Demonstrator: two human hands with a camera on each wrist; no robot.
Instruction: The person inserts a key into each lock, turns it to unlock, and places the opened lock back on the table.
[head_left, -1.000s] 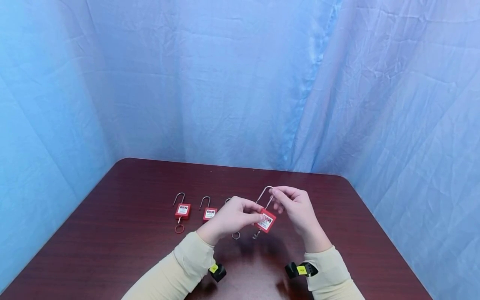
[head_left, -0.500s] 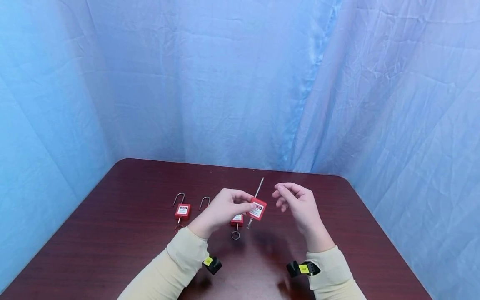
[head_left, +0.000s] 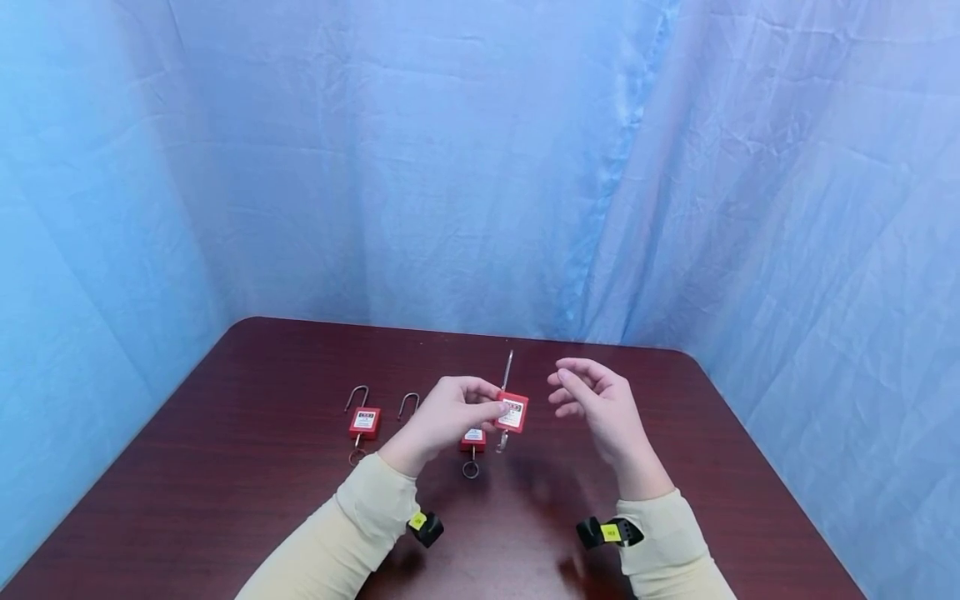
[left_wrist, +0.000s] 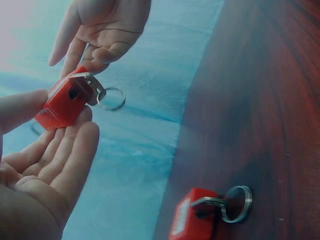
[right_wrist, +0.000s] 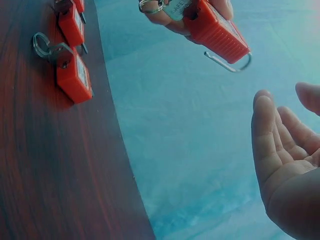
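Pinching the red padlock by its body between the thumb and fingers of the left hand, lifted clear of the worktop and just in front of the row lying there. Pointing its shackle up and away, seen almost edge-on from the head view, so not possible to tell whether seated in the body. Dangling a key with its key ring from the underside.

Hovering the right hand just to the right, fingers loosely curled and spread, gripping nothing, near the padlock but not touching it.

Lying flat to the left: three other padlocks, each with a ring at its lower end, the middle one largely hidden behind the left hand.

For doing this well, probably worth keeping the pinch on the flat sides of the body, leaving both the shackle and the key end uncovered for the free hand. Also worth holding the body steady and well above the padlock directly beneath, avoiding snagging the hanging ring on it.
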